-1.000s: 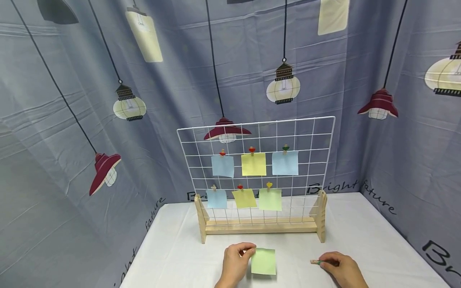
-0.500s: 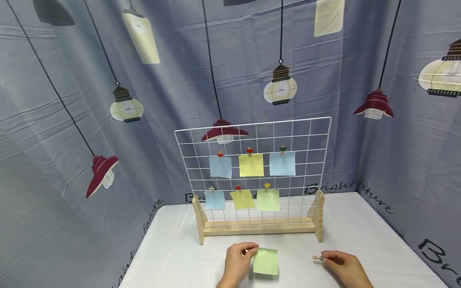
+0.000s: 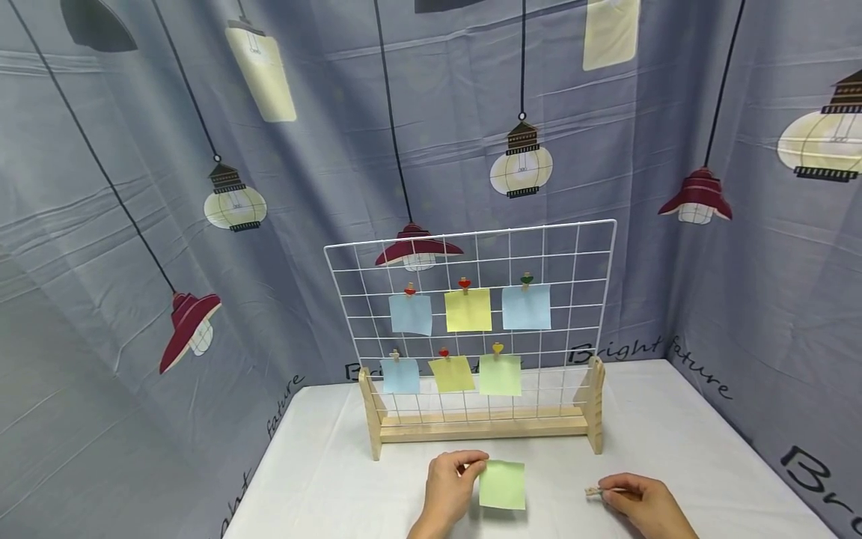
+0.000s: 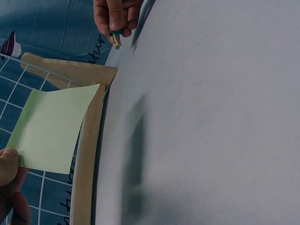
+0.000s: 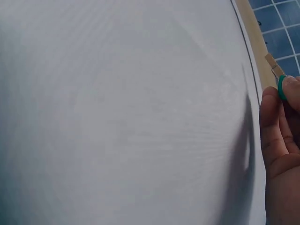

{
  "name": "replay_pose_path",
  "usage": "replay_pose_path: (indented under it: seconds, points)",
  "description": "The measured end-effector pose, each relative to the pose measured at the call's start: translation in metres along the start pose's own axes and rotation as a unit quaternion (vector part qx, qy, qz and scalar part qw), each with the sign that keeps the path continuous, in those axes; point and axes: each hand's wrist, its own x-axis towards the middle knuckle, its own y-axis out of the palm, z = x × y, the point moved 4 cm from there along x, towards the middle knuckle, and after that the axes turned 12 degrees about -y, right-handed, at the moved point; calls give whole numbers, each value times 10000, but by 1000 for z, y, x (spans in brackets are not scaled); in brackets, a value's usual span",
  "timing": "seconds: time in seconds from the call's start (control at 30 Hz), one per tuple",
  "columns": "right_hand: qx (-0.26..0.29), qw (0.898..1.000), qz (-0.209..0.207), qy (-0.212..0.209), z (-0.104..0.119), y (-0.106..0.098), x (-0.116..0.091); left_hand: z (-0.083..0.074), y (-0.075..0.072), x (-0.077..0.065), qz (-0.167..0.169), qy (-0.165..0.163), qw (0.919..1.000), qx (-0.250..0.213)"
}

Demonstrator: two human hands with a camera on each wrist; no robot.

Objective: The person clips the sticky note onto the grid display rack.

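Note:
A light green sticky note [image 3: 502, 485] hangs from my left hand [image 3: 449, 485], pinched at its upper left corner between thumb and forefinger. In the left wrist view the note [image 4: 54, 129] is held above the table, its far corner slightly curled. Over to the right, my right hand [image 3: 644, 503] pinches a small wooden clothespin [image 3: 592, 492]. The right wrist view shows that clothespin [image 5: 273, 64] with a green piece under the thumb, its wooden end pointing away from the fingers. Both hands are in front of the white wire grid [image 3: 572, 314].
The grid stands in a wooden base [image 3: 485, 428] on the white table [image 3: 323, 479]. Clothespins hold two rows of notes on it, including a yellow note [image 3: 468, 310], a blue note [image 3: 527, 307] and a green note [image 3: 500, 375]. A grey-blue curtain [image 3: 303, 187] surrounds the table.
My left hand has moved slightly right with the green note. The right hand stays nearly in place, with the clothespin turned a little. The head view has shifted slightly.

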Motion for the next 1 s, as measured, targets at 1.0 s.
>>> replay_pose_path:
  seconds: [1.0]
  points:
    - [305, 9903, 372, -1300, 66, -18, -4, -21, 15, 8, -184, -73, 9995, -248]
